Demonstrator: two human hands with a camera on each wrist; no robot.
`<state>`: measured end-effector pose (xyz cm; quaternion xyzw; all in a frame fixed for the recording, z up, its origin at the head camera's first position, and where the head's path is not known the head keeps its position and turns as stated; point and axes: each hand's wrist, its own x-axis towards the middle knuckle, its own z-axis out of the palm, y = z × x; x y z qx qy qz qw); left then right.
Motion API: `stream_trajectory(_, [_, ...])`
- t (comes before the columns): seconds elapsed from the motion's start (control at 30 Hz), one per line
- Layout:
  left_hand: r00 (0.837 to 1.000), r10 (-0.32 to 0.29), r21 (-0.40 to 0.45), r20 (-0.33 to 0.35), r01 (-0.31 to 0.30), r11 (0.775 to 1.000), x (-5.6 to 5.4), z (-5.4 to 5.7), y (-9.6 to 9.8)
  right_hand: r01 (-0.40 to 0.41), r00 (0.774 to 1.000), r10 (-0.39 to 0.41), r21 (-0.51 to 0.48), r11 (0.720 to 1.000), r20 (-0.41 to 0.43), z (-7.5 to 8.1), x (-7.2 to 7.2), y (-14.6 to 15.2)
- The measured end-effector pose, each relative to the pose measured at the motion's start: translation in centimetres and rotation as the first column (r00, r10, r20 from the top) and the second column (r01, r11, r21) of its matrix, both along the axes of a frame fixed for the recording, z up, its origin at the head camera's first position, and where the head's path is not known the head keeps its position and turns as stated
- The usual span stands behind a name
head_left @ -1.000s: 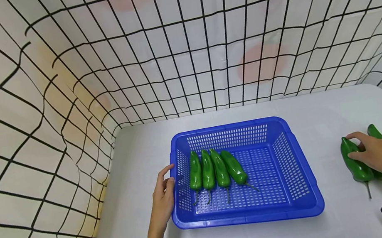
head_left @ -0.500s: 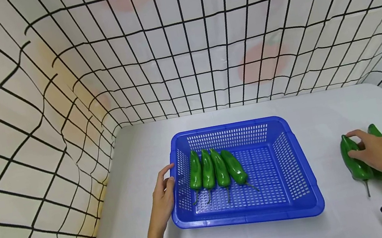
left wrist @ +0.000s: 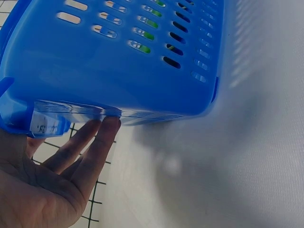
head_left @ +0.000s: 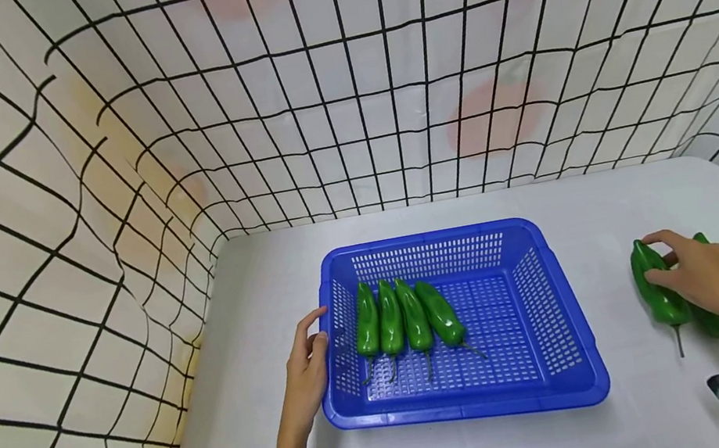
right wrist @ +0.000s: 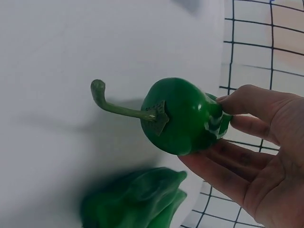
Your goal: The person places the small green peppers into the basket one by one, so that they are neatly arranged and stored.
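My right hand (head_left: 711, 276) holds a long green pepper (head_left: 658, 289) between thumb and fingers, around its tip end. In the right wrist view this pepper (right wrist: 175, 116) shows its rounded stem end and curved stem, with its shadow on the white surface. A second green pepper (head_left: 715, 323) lies just beneath and right of that hand, partly covered by it. My left hand (head_left: 307, 371) holds the left rim of a blue plastic basket (head_left: 462, 411). In the left wrist view its fingers (left wrist: 97, 154) reach up against the basket's outer wall.
Several green peppers (head_left: 390, 322) lie side by side in the basket's left half, stems toward me. A black wire grid (head_left: 390, 92) over a pale backing rises behind and along both sides of the white table (head_left: 253, 273).
My right hand has shifted up and slightly left, bringing its pepper along and away from the second one. The left hand and basket stay in place.
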<state>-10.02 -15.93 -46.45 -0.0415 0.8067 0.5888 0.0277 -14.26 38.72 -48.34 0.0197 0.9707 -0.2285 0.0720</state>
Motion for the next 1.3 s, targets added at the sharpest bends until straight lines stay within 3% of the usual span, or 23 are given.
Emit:
stream_trajectory(0.87, [1.000,-0.005,0.015,-0.004,0.005,1.000,0.0,-0.1,-0.1,-0.049,0.998,0.046,-0.073,0.996,-0.041,3.0,-2.0,-3.6])
stream_trajectory(1.3, [1.000,-0.005,0.016,-0.003,0.005,1.000,0.1,0.0,-0.1,-0.071,0.997,0.068,-0.199,0.977,-0.025,4.5,-2.6,-6.1])
